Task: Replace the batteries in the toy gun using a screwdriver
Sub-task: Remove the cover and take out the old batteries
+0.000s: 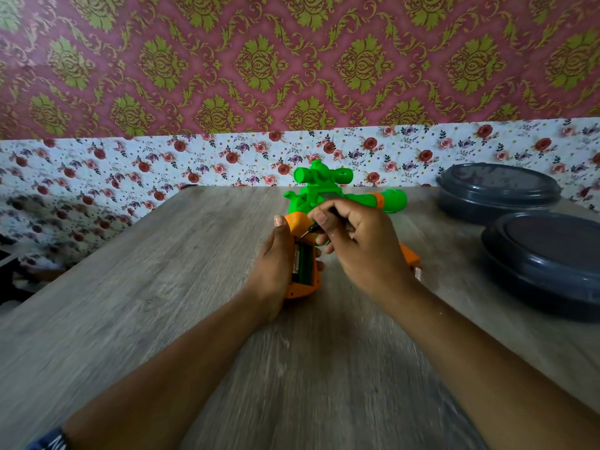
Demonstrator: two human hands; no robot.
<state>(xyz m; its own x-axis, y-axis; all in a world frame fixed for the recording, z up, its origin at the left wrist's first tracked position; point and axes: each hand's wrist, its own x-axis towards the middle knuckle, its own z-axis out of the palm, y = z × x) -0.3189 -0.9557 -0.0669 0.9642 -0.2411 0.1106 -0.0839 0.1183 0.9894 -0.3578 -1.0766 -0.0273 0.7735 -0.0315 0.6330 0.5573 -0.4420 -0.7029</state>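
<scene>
While the left hand (pixel 276 271) wraps around the orange grip of the toy gun (pixel 311 203), thumb up along its far edge, the right hand (pixel 360 245) pinches a small screwdriver (pixel 311 229) between curled fingers, its thin metal tip angled down and left toward the top of the grip. Right there in the grip sits an open battery compartment (pixel 303 263), dark and green inside, with what looks like a battery showing along its left side, though blur keeps the detail soft. The gun rests on the wooden table (pixel 162 287) at the middle, grip pointing near, its green body and scope rising at the far end and the green barrel with an orange band running off to the right. An orange piece (pixel 409 254) pokes out just right of the right hand, touching the tabletop; what it is, hard to say. Over on the right, well apart from the gun, two dark lidded containers (pixel 519 228) sit, one far, one nearer. Floral cloth (pixel 97 177) lines the table's far edge, patterned wallpaper (pixel 292 60) above.
</scene>
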